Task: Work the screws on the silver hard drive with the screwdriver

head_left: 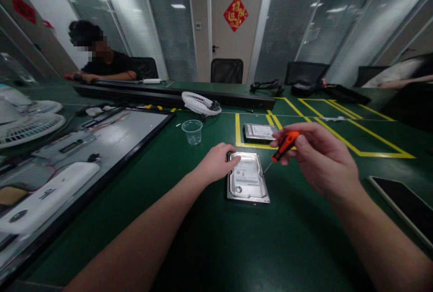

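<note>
Green tabletop, centre: a hard drive, its far-left corner clasped by the half-curled left hand; the right hand pinches a screwdriver at the drive's right edge, apparently on a screw; turning needs a seated tip.

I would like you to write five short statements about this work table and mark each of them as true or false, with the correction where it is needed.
1. The right hand holds a screwdriver with an orange and black handle. True.
2. The left hand is on the phone. False: it is on the silver hard drive.
3. The clear cup lies on its side. False: it stands upright.
4. A second drive lies near yellow tape. True.
5. The screwdriver points at the cup. False: its tip is at the silver hard drive's right edge.
</note>
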A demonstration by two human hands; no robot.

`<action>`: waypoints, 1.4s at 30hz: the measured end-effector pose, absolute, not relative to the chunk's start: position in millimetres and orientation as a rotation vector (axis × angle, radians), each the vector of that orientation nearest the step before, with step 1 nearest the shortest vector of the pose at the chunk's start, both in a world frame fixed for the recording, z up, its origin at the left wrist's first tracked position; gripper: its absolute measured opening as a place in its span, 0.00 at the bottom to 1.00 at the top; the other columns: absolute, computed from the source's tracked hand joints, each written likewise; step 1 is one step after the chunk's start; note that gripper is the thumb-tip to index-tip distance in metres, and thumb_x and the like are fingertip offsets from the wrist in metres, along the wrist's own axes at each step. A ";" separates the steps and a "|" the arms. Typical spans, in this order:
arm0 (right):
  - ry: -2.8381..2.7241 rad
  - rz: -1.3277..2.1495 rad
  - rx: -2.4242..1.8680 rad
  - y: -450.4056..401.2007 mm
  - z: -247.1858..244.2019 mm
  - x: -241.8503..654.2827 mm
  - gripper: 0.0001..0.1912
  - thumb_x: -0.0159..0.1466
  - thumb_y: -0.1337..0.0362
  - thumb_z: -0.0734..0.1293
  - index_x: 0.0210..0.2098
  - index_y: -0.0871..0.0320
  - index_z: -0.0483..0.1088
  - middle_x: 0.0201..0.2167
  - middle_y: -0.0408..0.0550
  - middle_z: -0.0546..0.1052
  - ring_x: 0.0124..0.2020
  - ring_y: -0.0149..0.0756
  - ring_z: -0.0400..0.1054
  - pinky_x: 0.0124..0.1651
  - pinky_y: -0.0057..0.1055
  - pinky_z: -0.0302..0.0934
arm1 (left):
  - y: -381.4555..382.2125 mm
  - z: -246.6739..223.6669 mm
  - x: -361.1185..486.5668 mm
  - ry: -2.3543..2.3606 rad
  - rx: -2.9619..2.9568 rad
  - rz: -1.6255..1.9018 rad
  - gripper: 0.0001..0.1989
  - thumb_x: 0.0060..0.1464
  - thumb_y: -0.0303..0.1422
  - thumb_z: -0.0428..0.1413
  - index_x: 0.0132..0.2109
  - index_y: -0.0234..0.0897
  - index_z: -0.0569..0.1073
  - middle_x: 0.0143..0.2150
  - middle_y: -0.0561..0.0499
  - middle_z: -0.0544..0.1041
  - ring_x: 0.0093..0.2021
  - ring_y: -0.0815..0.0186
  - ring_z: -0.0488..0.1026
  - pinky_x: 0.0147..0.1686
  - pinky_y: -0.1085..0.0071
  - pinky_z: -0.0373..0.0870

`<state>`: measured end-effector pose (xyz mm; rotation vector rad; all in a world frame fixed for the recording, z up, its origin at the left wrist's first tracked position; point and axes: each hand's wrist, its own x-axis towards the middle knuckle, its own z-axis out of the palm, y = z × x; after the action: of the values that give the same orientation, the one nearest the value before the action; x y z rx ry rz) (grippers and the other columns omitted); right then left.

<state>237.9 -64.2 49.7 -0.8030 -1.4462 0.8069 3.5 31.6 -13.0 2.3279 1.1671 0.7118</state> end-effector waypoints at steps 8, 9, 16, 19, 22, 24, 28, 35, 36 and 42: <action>-1.452 0.742 -0.816 -64.6 49.4 238.4 0.10 0.66 0.65 0.74 0.45 0.49 0.71 0.44 0.48 0.82 0.44 0.42 0.80 0.30 0.30 0.74 | 31.6 -12.9 3.8 1.168 2.319 0.714 0.15 0.64 0.40 0.58 0.50 0.36 0.80 0.43 0.47 0.76 0.39 0.61 0.73 0.43 0.63 0.70; -1.455 0.751 -0.812 -64.7 49.5 238.3 0.10 0.67 0.65 0.73 0.47 0.49 0.72 0.44 0.48 0.82 0.43 0.41 0.79 0.31 0.30 0.75 | 31.8 -13.3 3.9 1.167 2.318 0.718 0.15 0.64 0.40 0.58 0.50 0.36 0.80 0.43 0.47 0.76 0.39 0.61 0.73 0.43 0.63 0.70; -1.469 0.878 -0.759 -64.4 50.3 237.3 0.14 0.73 0.62 0.65 0.56 0.49 0.77 0.49 0.53 0.80 0.46 0.44 0.77 0.34 0.34 0.73 | 31.3 -12.6 3.6 1.173 2.312 0.711 0.15 0.63 0.40 0.58 0.50 0.36 0.80 0.44 0.46 0.76 0.39 0.61 0.73 0.43 0.63 0.70; -1.479 0.861 -0.772 -64.3 49.9 237.7 0.12 0.73 0.63 0.65 0.53 0.50 0.78 0.48 0.52 0.80 0.43 0.42 0.77 0.34 0.34 0.74 | 31.4 -12.9 3.4 1.173 2.313 0.714 0.15 0.63 0.40 0.58 0.50 0.36 0.80 0.43 0.47 0.76 0.40 0.61 0.73 0.43 0.63 0.70; -1.485 0.799 -0.789 -64.4 49.3 238.5 0.09 0.71 0.64 0.68 0.50 0.51 0.76 0.47 0.51 0.81 0.38 0.37 0.77 0.34 0.33 0.74 | 32.0 -14.3 3.3 1.166 2.315 0.723 0.15 0.63 0.40 0.58 0.49 0.36 0.80 0.43 0.47 0.76 0.40 0.61 0.73 0.43 0.63 0.70; -1.479 0.765 -0.791 -64.6 49.3 238.5 0.08 0.69 0.65 0.71 0.48 0.50 0.74 0.47 0.50 0.81 0.40 0.37 0.77 0.32 0.30 0.75 | 32.3 -15.0 3.2 1.167 2.316 0.726 0.15 0.63 0.40 0.58 0.49 0.36 0.80 0.43 0.47 0.76 0.40 0.61 0.73 0.42 0.63 0.70; -1.469 0.741 -0.816 -65.1 50.1 237.2 0.10 0.66 0.66 0.74 0.45 0.49 0.71 0.47 0.49 0.81 0.45 0.42 0.79 0.30 0.29 0.74 | 32.5 -15.1 3.1 1.167 2.321 0.720 0.15 0.63 0.41 0.58 0.49 0.36 0.80 0.43 0.47 0.76 0.39 0.61 0.73 0.42 0.64 0.69; -1.482 0.850 -0.775 -65.5 50.2 236.3 0.13 0.73 0.61 0.66 0.56 0.47 0.75 0.48 0.52 0.80 0.45 0.42 0.78 0.33 0.34 0.74 | 31.6 -14.0 3.3 1.169 2.316 0.720 0.14 0.63 0.40 0.58 0.50 0.36 0.79 0.44 0.47 0.76 0.38 0.62 0.72 0.41 0.64 0.69; -1.471 0.872 -0.773 -65.3 50.3 236.4 0.13 0.73 0.61 0.65 0.56 0.47 0.75 0.49 0.52 0.80 0.45 0.43 0.78 0.33 0.35 0.74 | 31.5 -13.8 3.2 1.167 2.314 0.718 0.15 0.63 0.40 0.58 0.50 0.36 0.79 0.44 0.47 0.76 0.38 0.62 0.72 0.41 0.64 0.69; -1.452 0.853 -0.809 -65.1 50.7 237.4 0.10 0.72 0.61 0.67 0.51 0.49 0.77 0.47 0.51 0.81 0.41 0.41 0.77 0.32 0.34 0.75 | 32.1 -13.6 3.2 1.174 2.319 0.710 0.15 0.63 0.41 0.58 0.50 0.36 0.80 0.43 0.47 0.76 0.38 0.62 0.72 0.41 0.64 0.69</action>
<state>237.4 -65.1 50.7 -0.8086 -1.4520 0.8527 3.2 32.1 -13.6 2.3192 1.1743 0.7096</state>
